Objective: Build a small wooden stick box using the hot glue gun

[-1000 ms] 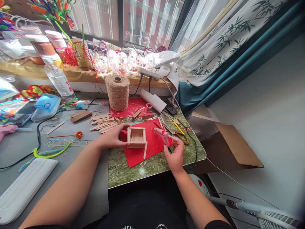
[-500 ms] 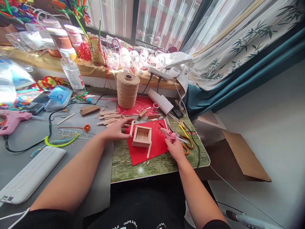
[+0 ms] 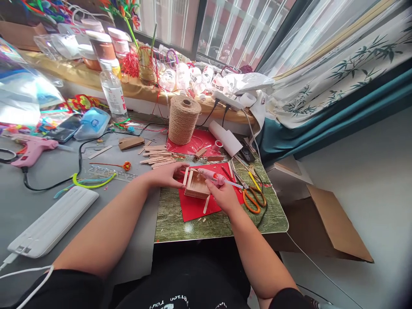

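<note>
My left hand [image 3: 170,175] pinches a craft stick [image 3: 186,176] upright, close beside the left wall of a small open box built of craft sticks [image 3: 197,193]. In my right hand [image 3: 222,194] is a small pink glue gun [image 3: 210,175], its nozzle over the box's upper left side and a clear glue stick poking out of its back. The glue gun and my right hand hide part of the box. Under the box lies a red sheet [image 3: 189,210], and one loose craft stick [image 3: 206,204] rests on it near the box's front right corner.
Loose craft sticks [image 3: 157,155] lie behind my left hand. A twine spool [image 3: 184,120] stands at the back. Orange-handled scissors [image 3: 254,199] sit to the right. At far left are a larger pink glue gun [image 3: 35,149] and a white power bank [image 3: 54,221].
My right hand has brought the small glue gun leftward from the sheet's right side to over the box. My left hand still holds its craft stick. The camera view has shifted slightly.
</note>
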Motion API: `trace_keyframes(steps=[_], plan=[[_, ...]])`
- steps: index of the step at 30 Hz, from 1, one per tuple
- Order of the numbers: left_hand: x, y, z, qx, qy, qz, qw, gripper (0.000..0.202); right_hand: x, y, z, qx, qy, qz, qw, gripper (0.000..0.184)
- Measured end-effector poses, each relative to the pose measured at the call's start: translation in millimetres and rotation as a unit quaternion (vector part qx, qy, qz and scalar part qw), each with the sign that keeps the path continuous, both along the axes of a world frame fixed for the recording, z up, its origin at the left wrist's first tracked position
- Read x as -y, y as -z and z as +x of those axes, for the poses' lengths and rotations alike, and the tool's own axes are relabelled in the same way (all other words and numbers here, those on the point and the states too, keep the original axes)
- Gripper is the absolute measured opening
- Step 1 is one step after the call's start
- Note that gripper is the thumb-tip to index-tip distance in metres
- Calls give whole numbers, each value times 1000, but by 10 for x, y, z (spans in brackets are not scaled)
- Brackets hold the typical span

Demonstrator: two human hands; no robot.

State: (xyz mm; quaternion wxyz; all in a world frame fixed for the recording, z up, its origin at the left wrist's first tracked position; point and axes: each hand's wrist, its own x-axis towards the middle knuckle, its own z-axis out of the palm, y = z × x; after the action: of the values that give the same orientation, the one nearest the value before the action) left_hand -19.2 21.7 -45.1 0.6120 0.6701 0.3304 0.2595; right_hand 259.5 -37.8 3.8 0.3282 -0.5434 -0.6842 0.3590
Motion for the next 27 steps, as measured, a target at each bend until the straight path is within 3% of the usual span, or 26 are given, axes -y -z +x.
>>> trace_keyframes(steps=[6, 19, 27], plan=[[-8, 10, 8, 10, 13, 12, 1000, 84, -19, 103, -69, 61, -2, 13, 998, 44], [4, -14, 11, -7, 11, 57, 998, 84, -49, 102, -96, -9, -40, -2, 999, 47], [-1, 30, -3, -36, 1, 67, 997, 88, -53, 184, -44, 53, 11, 3, 999, 41]])
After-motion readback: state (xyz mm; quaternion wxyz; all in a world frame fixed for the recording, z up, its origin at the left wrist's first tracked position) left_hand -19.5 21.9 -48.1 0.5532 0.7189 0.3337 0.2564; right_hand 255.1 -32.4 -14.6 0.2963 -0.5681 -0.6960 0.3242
